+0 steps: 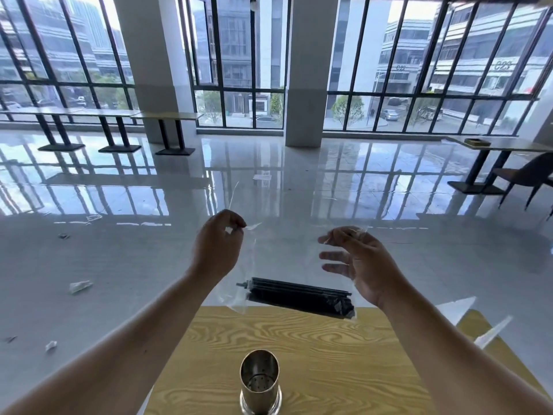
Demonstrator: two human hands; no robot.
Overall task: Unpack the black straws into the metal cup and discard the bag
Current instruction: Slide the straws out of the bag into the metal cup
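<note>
Black straws lie crosswise in bag bottom; left hand and right hand fingers pinch top corners

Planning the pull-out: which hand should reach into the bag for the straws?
Probably the right hand: it pinches the top of the bag with spare fingers straight, above the black straws; the left hand pinches its corner, fingers curled.

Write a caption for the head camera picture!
Left hand and right hand pinch a clear bag of black straws; the metal cup stands empty.
</note>
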